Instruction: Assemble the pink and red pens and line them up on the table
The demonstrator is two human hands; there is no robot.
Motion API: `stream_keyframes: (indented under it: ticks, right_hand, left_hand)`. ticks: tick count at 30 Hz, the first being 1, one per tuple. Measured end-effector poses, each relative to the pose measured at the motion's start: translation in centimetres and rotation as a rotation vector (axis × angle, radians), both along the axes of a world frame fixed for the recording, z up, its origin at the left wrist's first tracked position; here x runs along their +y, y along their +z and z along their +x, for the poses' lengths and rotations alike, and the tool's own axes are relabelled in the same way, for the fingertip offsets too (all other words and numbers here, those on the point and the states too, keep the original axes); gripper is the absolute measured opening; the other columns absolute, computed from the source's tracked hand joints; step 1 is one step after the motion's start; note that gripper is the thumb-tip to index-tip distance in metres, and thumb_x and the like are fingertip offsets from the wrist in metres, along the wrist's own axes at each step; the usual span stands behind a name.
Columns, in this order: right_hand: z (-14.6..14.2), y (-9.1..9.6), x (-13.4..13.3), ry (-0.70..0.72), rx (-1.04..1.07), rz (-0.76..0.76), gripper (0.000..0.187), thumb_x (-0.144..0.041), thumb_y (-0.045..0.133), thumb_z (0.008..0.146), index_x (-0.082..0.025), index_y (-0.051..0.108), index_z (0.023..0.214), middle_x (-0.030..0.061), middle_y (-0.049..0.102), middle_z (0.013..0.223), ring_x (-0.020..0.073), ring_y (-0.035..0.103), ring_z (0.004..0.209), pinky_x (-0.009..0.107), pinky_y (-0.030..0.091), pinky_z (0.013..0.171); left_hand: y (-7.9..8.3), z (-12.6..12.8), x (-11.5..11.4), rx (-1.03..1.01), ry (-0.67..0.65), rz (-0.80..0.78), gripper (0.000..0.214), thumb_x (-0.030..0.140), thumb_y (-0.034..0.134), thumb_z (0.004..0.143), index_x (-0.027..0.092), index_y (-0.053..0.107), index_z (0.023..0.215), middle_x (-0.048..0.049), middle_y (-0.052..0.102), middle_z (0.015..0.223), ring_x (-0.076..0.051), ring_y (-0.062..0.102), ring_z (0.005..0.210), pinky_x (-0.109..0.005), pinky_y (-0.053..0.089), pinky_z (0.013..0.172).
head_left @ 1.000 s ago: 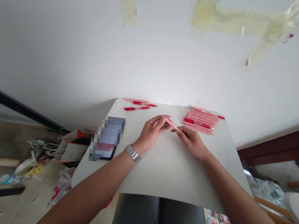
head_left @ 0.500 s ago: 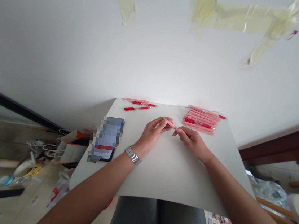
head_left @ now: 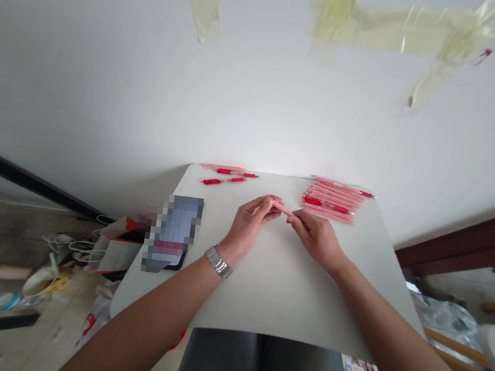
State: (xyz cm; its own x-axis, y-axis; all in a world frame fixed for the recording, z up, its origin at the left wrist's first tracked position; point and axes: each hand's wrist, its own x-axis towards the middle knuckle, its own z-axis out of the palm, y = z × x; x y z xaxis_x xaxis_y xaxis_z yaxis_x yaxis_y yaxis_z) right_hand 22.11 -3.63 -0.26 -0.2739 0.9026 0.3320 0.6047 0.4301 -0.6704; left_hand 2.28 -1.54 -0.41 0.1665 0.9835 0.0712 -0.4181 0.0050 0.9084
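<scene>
Both hands meet over the middle of a small white table [head_left: 270,296]. My left hand [head_left: 249,222], with a metal watch on the wrist, pinches one end of a pink pen [head_left: 281,208]. My right hand [head_left: 316,236] pinches the other end of the same pen. Just beyond my right hand, at the far right of the table, lies a pile of pink pens [head_left: 333,199]. At the far left edge lie three red and pink pens [head_left: 226,175].
A phone [head_left: 172,233] lies on the table's left edge. A white wall with strips of tape rises right behind the table. On the floor to the left lie bags, cables and clutter [head_left: 86,250]. A wooden chair [head_left: 456,355] stands to the right.
My two hands have drawn closer together along the pink pen, so less of it shows between them. The rest is unmoved.
</scene>
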Motion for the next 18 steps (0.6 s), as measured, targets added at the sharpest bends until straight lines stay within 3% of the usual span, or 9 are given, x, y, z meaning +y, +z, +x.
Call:
stream_keyframes:
  ticks: [8, 13, 18]
  right_hand:
    - [-0.47, 0.64, -0.28, -0.035, -0.069, 0.094, 0.031, -0.046, 0.051, 0.108, -0.021, 0.065, 0.095, 0.0014, 0.063, 0.073, 0.0145, 0.051, 0.060, 0.029, 0.034, 0.060]
    - [-0.29, 0.82, -0.39, -0.023, -0.008, 0.025, 0.032, -0.048, 0.051, 0.108, -0.021, 0.067, 0.100, 0.0003, 0.061, 0.071, 0.0146, 0.051, 0.060, 0.029, 0.036, 0.061]
    - [-0.20, 0.92, -0.22, 0.052, 0.060, -0.088, 0.040, -0.051, 0.044, 0.110, -0.021, 0.070, 0.111, 0.0038, 0.070, 0.083, 0.0175, 0.060, 0.070, 0.030, 0.043, 0.067]
  left_hand:
    - [0.22, 0.00, 0.09, -0.034, 0.023, -0.014, 0.031, 0.048, 0.078, 0.091, 0.019, 0.082, 0.098, -0.0093, 0.077, 0.115, -0.019, 0.072, 0.102, -0.036, 0.058, 0.100]
    - [0.30, 0.08, 0.05, -0.022, -0.012, -0.004, 0.035, 0.050, 0.077, 0.091, 0.019, 0.081, 0.105, -0.0103, 0.078, 0.111, -0.021, 0.073, 0.102, -0.038, 0.058, 0.101]
    - [0.14, 0.05, 0.06, 0.021, -0.041, 0.046, 0.037, 0.050, 0.075, 0.093, 0.018, 0.081, 0.110, -0.0110, 0.079, 0.110, -0.023, 0.071, 0.111, -0.041, 0.055, 0.107]
